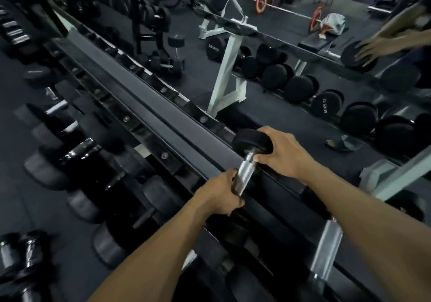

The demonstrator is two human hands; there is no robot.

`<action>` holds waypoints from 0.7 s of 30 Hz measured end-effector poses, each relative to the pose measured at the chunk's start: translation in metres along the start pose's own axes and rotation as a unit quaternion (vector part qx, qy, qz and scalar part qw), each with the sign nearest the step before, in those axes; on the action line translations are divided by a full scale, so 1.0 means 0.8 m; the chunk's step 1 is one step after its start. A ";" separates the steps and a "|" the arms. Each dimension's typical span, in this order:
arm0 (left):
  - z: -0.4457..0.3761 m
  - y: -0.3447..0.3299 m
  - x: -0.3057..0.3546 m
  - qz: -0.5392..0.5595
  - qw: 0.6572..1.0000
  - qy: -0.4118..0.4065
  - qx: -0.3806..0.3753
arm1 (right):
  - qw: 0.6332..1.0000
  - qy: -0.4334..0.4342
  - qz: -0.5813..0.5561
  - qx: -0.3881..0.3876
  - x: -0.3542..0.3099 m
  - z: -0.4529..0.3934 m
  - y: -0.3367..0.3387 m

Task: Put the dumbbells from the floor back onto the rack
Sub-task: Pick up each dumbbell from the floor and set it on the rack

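Observation:
A black-headed dumbbell [250, 141] with a chrome handle lies across the top tier of the long black rack [130, 91]. My left hand [221, 195] grips the near part of the chrome handle. My right hand [279, 153] cups the right side of the far rubber head, thumb near the handle's collar. The dumbbell's near head is hidden under my left hand and arm. A second dumbbell [326, 250] with a chrome handle rests on the rack to the right, under my right forearm.
The rack's lower tiers hold several black dumbbells [77, 154]. Small dumbbells [21, 255] lie on the floor at lower left. A mirror behind the rack reflects a white-framed rack [227, 68], more dumbbells, a barbell [289, 12] and my reflected hand [373, 47].

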State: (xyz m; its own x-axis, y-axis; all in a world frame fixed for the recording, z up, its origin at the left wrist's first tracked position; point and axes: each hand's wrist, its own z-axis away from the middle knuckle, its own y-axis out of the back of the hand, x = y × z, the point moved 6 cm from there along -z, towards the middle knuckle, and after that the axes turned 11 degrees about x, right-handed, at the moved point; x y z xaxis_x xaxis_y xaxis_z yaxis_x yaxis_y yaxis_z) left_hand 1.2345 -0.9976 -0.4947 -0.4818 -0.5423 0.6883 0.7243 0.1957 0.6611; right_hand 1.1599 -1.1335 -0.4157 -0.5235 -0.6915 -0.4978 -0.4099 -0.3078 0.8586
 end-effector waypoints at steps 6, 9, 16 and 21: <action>-0.019 0.010 -0.005 0.001 1.000 0.015 -0.009 | 0.999 0.015 0.029 -0.030 -0.003 -0.023 -0.014; -0.025 0.006 0.000 -0.006 1.000 0.002 -0.010 | 0.999 -0.016 0.012 -0.040 0.016 -0.022 -0.014; -0.037 0.011 -0.006 -0.021 0.999 -0.021 -0.015 | 0.997 -0.028 0.032 -0.065 0.019 -0.033 -0.019; -0.034 0.019 -0.016 -0.046 0.998 -0.001 0.038 | 0.995 -0.052 0.050 -0.072 0.015 -0.036 -0.021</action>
State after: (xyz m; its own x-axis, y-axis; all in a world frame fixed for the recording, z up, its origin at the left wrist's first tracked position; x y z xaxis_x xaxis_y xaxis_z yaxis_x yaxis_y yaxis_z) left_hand 1.2651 -1.0101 -0.5013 -0.5454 -0.5590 0.6246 0.6381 0.2063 0.7418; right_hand 1.1816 -1.1555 -0.4325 -0.6339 -0.6542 -0.4126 -0.2451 -0.3361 0.9094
